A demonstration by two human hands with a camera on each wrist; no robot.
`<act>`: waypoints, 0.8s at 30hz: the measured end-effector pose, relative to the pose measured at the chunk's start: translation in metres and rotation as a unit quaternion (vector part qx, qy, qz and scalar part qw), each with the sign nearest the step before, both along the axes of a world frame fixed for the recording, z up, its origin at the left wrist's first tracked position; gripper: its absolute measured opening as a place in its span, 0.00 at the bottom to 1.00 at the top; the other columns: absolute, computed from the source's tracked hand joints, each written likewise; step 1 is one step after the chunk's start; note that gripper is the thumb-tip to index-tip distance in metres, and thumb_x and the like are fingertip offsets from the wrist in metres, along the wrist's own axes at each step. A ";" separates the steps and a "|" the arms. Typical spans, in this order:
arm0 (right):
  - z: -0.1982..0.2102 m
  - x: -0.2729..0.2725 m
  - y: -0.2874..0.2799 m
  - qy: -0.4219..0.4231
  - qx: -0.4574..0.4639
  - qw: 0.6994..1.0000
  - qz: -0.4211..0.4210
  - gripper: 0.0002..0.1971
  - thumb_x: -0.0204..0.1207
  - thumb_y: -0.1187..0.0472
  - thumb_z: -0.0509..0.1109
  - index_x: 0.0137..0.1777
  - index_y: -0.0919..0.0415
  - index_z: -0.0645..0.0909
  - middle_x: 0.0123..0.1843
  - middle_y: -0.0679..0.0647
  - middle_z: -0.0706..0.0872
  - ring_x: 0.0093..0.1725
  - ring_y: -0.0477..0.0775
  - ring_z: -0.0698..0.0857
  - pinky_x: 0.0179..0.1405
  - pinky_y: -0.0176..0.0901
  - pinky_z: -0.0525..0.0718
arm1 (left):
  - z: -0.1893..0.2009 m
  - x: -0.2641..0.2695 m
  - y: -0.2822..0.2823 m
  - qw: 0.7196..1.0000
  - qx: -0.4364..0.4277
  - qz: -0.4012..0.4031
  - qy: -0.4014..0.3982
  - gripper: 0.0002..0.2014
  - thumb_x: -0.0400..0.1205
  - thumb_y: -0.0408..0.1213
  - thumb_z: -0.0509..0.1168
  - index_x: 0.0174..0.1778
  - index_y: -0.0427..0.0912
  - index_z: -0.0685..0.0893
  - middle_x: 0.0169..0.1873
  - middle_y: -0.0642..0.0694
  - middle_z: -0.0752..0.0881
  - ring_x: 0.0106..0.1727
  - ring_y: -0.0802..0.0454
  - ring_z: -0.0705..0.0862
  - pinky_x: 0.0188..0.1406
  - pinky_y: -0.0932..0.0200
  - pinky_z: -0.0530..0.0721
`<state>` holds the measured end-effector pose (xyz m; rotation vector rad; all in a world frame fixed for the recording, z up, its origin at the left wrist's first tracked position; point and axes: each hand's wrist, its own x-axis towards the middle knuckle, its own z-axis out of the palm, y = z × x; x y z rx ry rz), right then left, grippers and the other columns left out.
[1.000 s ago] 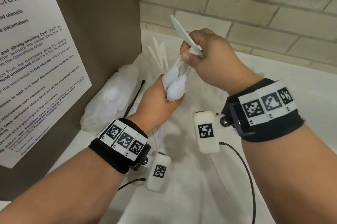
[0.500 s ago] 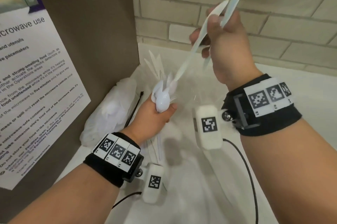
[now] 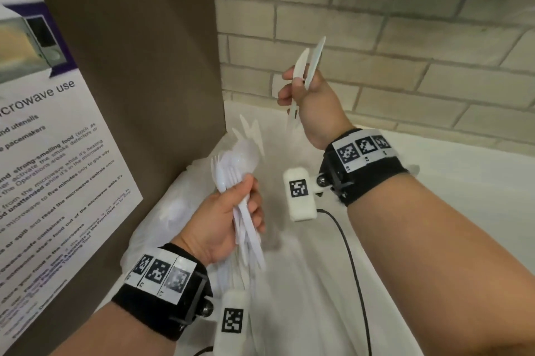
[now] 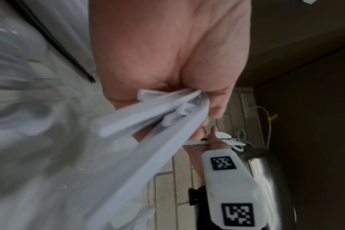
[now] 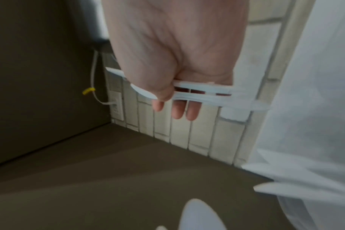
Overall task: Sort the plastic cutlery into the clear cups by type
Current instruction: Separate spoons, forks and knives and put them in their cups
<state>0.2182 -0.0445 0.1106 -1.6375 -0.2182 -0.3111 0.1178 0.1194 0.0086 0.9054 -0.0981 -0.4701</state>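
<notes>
My left hand grips a bundle of white plastic cutlery, spoons and forks with heads up and handles fanning down toward me. In the left wrist view the handles stick out of the left hand's curled fingers. My right hand is raised to the upper right, apart from the bundle, and holds two white knives upright. The right wrist view shows the knives crossing under my right hand's thumb. More white knife tips stand behind the bundle; any clear cup around them is too faint to see.
A clear plastic bag with more white cutlery lies at the left against a brown panel bearing a microwave notice. A brick wall closes the back. A black cable trails over the white counter.
My right hand drew two knives out of the bundle, lifted them high, then came down a little to the right. My left hand turned the bundle and now holds it by the handles.
</notes>
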 end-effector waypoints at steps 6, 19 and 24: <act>-0.032 0.030 0.027 0.028 0.013 0.999 0.026 0.11 0.88 0.64 0.53 0.50 0.52 0.76 0.37 0.54 0.80 0.40 0.51 0.82 0.43 0.30 0.79 | -0.005 0.016 0.010 0.996 -0.065 0.033 0.055 0.19 0.58 0.39 0.80 0.36 0.45 0.76 0.23 0.49 0.71 0.21 0.52 0.70 0.25 0.58 0.74; -0.024 -0.004 0.013 0.056 -0.149 0.985 -0.072 0.12 0.74 0.67 0.71 0.57 0.56 0.84 0.51 0.47 0.86 0.48 0.43 0.83 0.44 0.27 0.77 | 0.002 0.021 -0.006 0.997 -0.005 0.045 0.057 0.07 0.72 0.36 0.68 0.35 0.46 0.75 0.24 0.49 0.72 0.23 0.53 0.70 0.26 0.58 0.75; -0.021 -0.052 0.008 0.096 -0.199 0.973 0.063 0.06 0.69 0.59 0.80 0.38 0.60 0.88 0.29 0.51 0.86 0.26 0.43 0.81 0.24 0.29 0.77 | 0.015 0.023 -0.024 0.990 0.108 0.090 0.028 0.07 0.77 0.37 0.71 0.36 0.44 0.80 0.24 0.48 0.70 0.22 0.54 0.70 0.22 0.61 0.73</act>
